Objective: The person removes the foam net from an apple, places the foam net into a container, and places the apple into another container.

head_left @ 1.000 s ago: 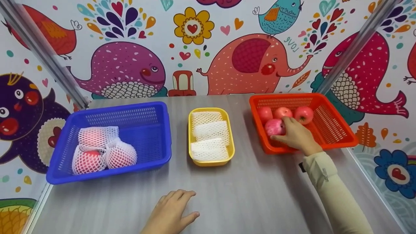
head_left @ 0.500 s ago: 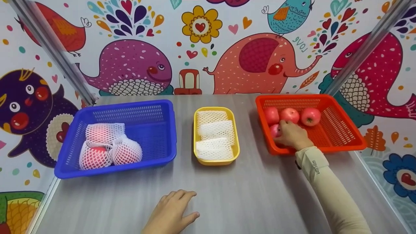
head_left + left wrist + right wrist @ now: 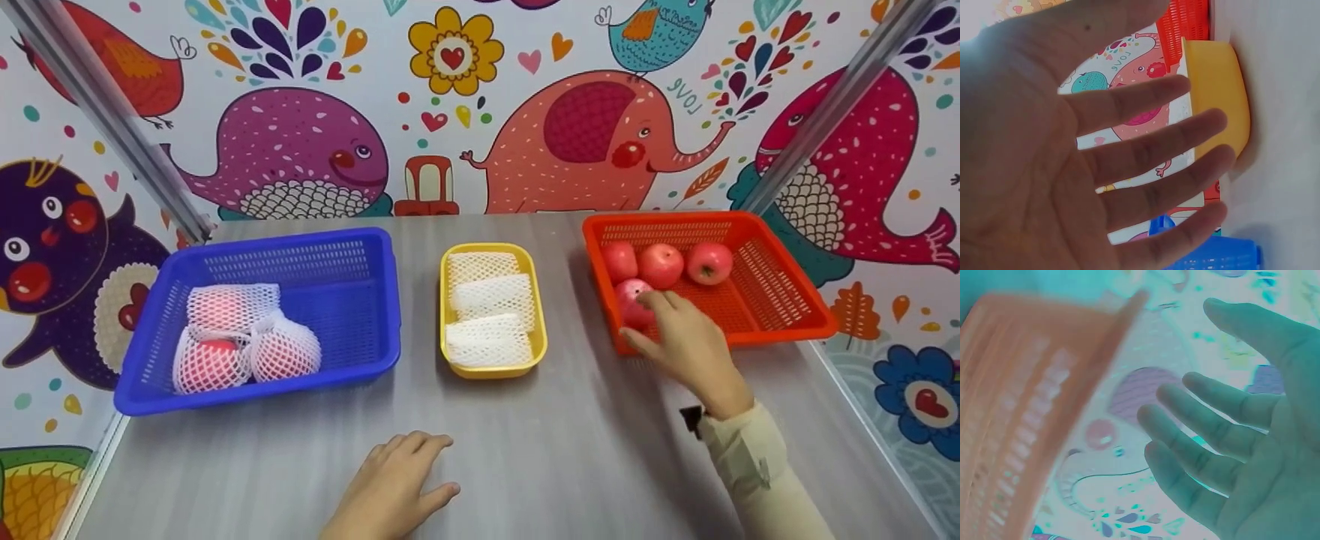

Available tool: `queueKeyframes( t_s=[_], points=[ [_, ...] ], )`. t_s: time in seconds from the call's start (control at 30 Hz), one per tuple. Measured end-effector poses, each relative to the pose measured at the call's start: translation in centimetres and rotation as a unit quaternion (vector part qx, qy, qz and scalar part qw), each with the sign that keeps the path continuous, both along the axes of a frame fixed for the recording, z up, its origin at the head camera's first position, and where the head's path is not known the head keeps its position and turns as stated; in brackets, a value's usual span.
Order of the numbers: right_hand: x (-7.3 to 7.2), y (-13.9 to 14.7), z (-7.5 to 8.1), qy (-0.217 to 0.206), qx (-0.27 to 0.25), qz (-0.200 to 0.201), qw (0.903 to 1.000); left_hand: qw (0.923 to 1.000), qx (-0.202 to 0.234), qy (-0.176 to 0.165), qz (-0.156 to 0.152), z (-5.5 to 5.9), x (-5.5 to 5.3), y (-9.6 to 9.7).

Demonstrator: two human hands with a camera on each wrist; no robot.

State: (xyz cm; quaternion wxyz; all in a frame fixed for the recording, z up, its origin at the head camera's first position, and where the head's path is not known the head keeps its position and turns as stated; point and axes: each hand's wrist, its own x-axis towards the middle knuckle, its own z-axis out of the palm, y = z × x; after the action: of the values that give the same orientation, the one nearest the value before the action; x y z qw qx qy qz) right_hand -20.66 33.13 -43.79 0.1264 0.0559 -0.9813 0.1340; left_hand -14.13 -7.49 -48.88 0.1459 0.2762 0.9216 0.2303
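Note:
In the head view my right hand [image 3: 690, 349] is over the near left rim of the red basket [image 3: 780, 330]. Its fingertips are close to a pink-red apple [image 3: 634, 300] inside. The right wrist view shows this hand [image 3: 1230, 433] with spread, lightly bent fingers and nothing in them. Three more apples, among them a rear one [image 3: 660, 265], lie behind the nearest apple. My left hand [image 3: 394, 484] hovers near the table's front, fingers extended and holding nothing. Ahead of it stands a yellow tray [image 3: 493, 371] with white foam net sleeves [image 3: 491, 341].
A blue basket [image 3: 360, 367] on the left contains three apples in white foam nets [image 3: 285, 349]. All the containers stand on a grey wood-grain table [image 3: 540, 450]. A cartoon-printed wall [image 3: 465, 150] closes off the back, with metal posts [image 3: 825, 112] at the corners.
My right hand has come away from the nearest apple, back toward the basket's front rim. That apple has turned and stays in the basket. The left hand has hardly moved.

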Motion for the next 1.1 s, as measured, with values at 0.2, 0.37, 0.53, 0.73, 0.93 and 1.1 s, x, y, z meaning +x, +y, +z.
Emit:
queueKeyframes(
  t_s=[0.2, 0.37, 0.53, 0.73, 0.93, 1.1],
  points=[
    [3.8, -2.5, -0.8, 0.115, -0.003, 0.059, 0.9916, 0.9997, 0.005, 0.024, -0.006, 0.0, 0.1, 0.1],
    [6.0, -4.1, -1.8, 0.147, -0.009, 0.087, 0.9852, 1.0, -0.002, -0.006, 0.0, 0.0, -0.2, 0.1],
    [7.7, -5.3, -2.6, 0.152, -0.007, 0.099, 0.9833, 0.9998, -0.003, -0.02, 0.004, 0.0, -0.4, 0.2],
    [8.6, -6.0, -3.1, 0.136, -0.015, 0.099, 0.9856, 0.9999, 0.002, -0.01, 0.006, 0.0, -0.3, 0.1],
    [8.7, -6.1, -3.4, 0.142, -0.021, 0.101, 0.9845, 0.9998, 0.004, 0.017, 0.008, 0.2, -0.2, -0.2],
    [8.6, -6.2, -3.5, 0.151, -0.025, 0.112, 0.9818, 0.998, 0.016, 0.061, 0.006, 0.4, -0.2, -0.5]
  ],
)
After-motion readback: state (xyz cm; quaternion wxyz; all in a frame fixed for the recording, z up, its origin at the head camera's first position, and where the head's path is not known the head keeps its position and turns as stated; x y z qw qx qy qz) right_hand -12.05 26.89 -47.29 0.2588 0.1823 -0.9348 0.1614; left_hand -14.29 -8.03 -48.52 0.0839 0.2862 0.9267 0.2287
